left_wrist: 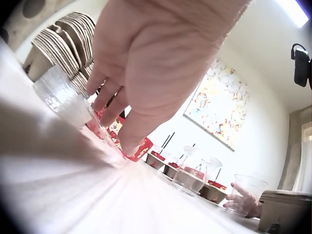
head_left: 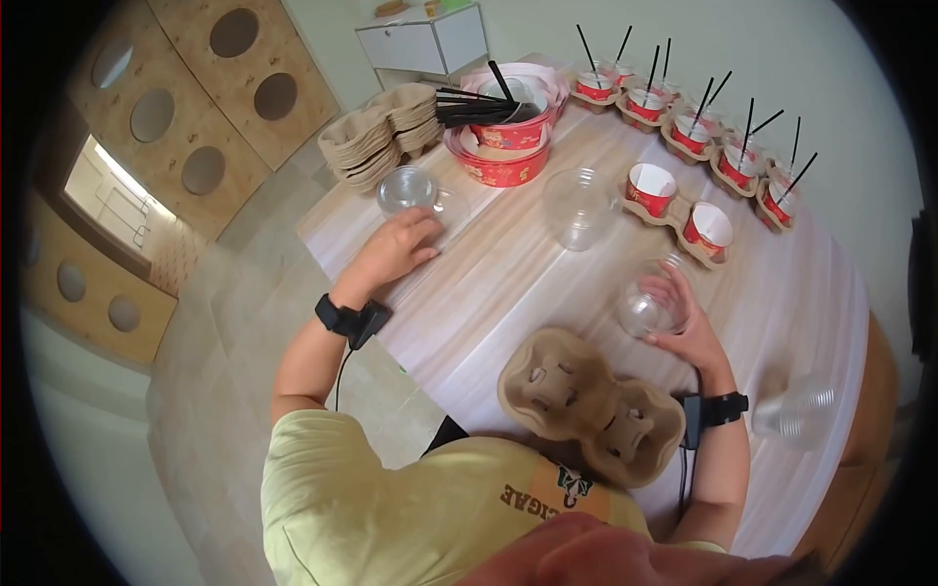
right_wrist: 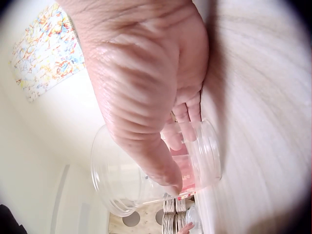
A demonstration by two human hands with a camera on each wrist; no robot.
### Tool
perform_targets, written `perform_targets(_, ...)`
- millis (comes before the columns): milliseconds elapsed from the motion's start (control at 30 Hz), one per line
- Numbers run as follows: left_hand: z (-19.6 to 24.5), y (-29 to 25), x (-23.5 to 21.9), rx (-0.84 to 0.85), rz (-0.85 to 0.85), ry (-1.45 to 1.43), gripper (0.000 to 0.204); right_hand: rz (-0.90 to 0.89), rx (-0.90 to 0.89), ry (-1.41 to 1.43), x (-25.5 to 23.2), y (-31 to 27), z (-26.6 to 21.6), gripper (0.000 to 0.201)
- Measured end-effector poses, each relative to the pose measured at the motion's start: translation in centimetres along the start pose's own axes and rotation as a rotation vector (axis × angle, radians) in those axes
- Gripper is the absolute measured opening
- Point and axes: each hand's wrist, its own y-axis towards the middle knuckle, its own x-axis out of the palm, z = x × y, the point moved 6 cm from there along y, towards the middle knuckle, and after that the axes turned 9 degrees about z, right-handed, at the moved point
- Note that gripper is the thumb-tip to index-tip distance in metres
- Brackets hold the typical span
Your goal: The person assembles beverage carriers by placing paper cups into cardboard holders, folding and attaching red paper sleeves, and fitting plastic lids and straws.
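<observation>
My right hand (head_left: 687,327) holds a clear plastic cup (right_wrist: 114,170), its thumb on the near side and the other fingers behind. In the head view this cup stands upright on the table. At the table's left side, my left hand (head_left: 396,246) reaches to a clear round lid (head_left: 449,207) with loosely bent fingers at its edge. A stack of clear lids (left_wrist: 61,100) lies right beside those fingers. Between the hands stands another clear cup (head_left: 580,210). An upturned brown pulp cup carrier (head_left: 591,405) lies at the table's front edge, close to my body.
Red paper cups (head_left: 652,188) sit in a carrier, with rows of straw-topped cups (head_left: 692,135) behind. At the back are red tubs (head_left: 503,168), black straws (head_left: 474,107) and stacked carriers (head_left: 362,146). Nested clear cups (head_left: 803,415) lie at the right.
</observation>
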Motion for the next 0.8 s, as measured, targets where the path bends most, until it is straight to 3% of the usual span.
perform_targets(100,0.8,0.2,-0.4,-0.003,-0.014,-0.035,0.032,-0.006,-0.016,-0.012,0.0,0.0,0.1,0.093)
perform_targets(167,0.3,0.5,-0.8,-0.197,0.035,-0.103,0.039,-0.004,-0.012,-0.001,0.0,0.0,0.0,0.093)
perform_targets(200,0.4,0.6,-0.6,-0.198,0.036,-0.103,0.039,-0.002,-0.008,0.01,0.1,0.0,-0.1,0.092)
perform_targets(400,2.0,1.6,0.9,-0.094,0.134,0.138,0.055,-0.012,-0.031,-0.022,-0.1,-0.1,0.0,0.091)
perform_targets(467,2.5,1.5,2.5,-0.067,-0.054,0.006,0.057,-0.015,-0.03,-0.029,0.1,-0.1,-0.3,0.091)
perform_targets(600,4.5,0.9,2.9,0.035,-0.049,0.017,0.06,-0.017,-0.032,-0.03,0.1,-0.1,-0.3,0.092)
perform_targets(700,6.1,1.0,2.5,0.063,-0.137,-0.013,0.063,-0.025,-0.022,-0.015,0.1,-0.1,-0.2,0.092)
perform_targets(800,7.0,1.1,2.9,0.102,-0.167,0.022,0.049,-0.033,-0.034,-0.021,0.2,-0.1,-0.4,0.091)
